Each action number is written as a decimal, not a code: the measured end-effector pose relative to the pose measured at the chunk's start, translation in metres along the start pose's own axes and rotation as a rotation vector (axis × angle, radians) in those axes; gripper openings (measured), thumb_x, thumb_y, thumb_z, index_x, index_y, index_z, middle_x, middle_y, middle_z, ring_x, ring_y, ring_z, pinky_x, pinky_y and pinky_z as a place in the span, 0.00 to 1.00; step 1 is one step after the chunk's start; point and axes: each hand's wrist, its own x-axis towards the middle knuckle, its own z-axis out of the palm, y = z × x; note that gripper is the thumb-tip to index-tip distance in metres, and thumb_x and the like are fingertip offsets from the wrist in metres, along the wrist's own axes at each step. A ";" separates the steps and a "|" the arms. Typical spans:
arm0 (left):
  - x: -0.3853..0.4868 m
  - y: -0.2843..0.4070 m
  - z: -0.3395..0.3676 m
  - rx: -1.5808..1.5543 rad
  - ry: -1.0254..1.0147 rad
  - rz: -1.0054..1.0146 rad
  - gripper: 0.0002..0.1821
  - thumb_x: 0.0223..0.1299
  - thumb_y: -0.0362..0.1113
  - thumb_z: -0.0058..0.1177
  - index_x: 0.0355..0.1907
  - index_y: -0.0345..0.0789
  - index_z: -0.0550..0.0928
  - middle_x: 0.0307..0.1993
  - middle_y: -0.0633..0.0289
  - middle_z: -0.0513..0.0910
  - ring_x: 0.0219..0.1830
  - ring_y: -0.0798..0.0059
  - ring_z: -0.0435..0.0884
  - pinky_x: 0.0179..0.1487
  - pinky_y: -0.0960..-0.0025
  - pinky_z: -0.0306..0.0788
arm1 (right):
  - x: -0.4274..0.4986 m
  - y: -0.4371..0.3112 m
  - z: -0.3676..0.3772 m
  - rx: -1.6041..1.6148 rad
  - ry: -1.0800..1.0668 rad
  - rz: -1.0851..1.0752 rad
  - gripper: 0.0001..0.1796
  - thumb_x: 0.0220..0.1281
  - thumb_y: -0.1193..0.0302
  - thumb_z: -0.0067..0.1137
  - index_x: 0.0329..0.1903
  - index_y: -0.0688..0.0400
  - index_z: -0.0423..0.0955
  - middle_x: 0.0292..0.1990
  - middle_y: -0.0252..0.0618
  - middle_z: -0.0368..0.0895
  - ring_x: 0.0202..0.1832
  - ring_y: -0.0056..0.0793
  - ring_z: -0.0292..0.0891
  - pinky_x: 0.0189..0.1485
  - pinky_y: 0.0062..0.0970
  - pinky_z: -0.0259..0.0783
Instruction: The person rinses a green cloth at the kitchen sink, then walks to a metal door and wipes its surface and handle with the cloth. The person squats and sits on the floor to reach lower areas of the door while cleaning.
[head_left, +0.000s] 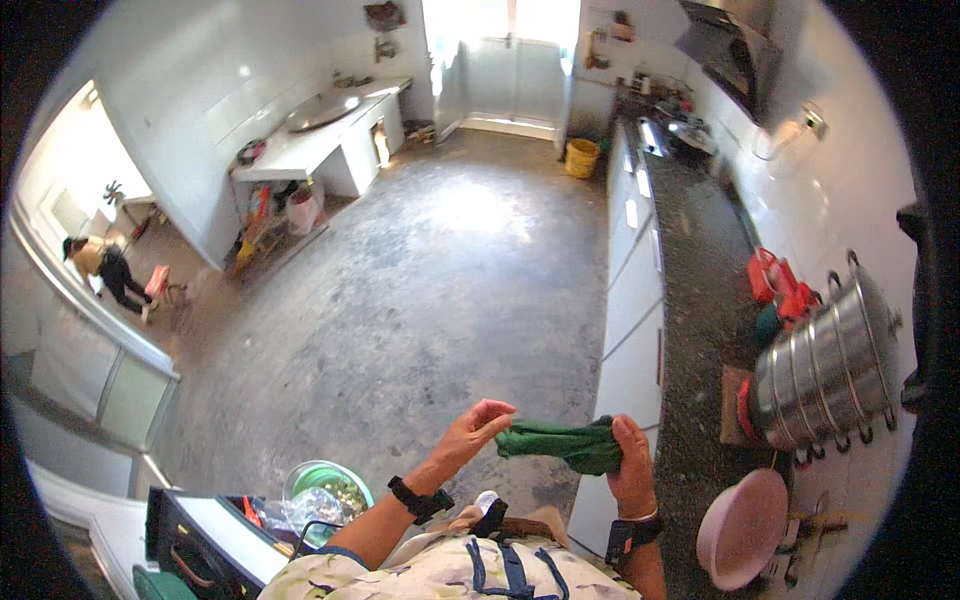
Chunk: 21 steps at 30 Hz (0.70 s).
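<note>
A folded green cloth (559, 444) stretches almost level between my two hands, in front of my body and above the floor. My right hand (632, 457) grips its right end, thumb on top. At the other end, my left hand (480, 431) has thumb and fingertips close together at the cloth's upper left edge; the exact pinch is partly hidden. Both wrists wear black bands. Close by my right forearm stands a pink plastic basin (744, 529), tilted against the wall on the dark countertop (694, 315).
A tall metal steamer pot (821, 367) and red items (780, 285) line the right counter. At lower left, a green basin (364, 487) holds scraps and a plastic bag, beside a black-and-white cabinet (217, 540). A person (112, 270) bends beyond the left doorway. A yellow bucket (581, 157) stands near the far door.
</note>
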 end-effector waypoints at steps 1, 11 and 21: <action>0.004 -0.001 -0.007 0.016 0.026 0.054 0.18 0.71 0.44 0.56 0.57 0.37 0.77 0.43 0.69 0.79 0.48 0.82 0.76 0.51 0.75 0.72 | 0.015 -0.002 0.012 -0.018 -0.035 0.013 0.10 0.73 0.63 0.56 0.39 0.56 0.76 0.31 0.25 0.78 0.33 0.17 0.77 0.35 0.22 0.74; 0.072 -0.030 -0.053 0.467 0.128 -0.067 0.47 0.56 0.54 0.69 0.74 0.43 0.62 0.62 0.53 0.68 0.64 0.58 0.71 0.66 0.58 0.70 | 0.176 0.003 0.125 0.042 -0.441 0.209 0.08 0.73 0.67 0.56 0.42 0.58 0.77 0.35 0.27 0.79 0.34 0.15 0.76 0.37 0.21 0.74; 0.245 -0.050 -0.083 0.067 0.088 0.106 0.21 0.67 0.41 0.59 0.59 0.36 0.77 0.48 0.54 0.82 0.51 0.66 0.80 0.56 0.66 0.72 | 0.351 -0.030 0.162 0.126 -0.657 0.275 0.10 0.73 0.66 0.55 0.44 0.59 0.76 0.37 0.29 0.78 0.39 0.17 0.75 0.43 0.21 0.73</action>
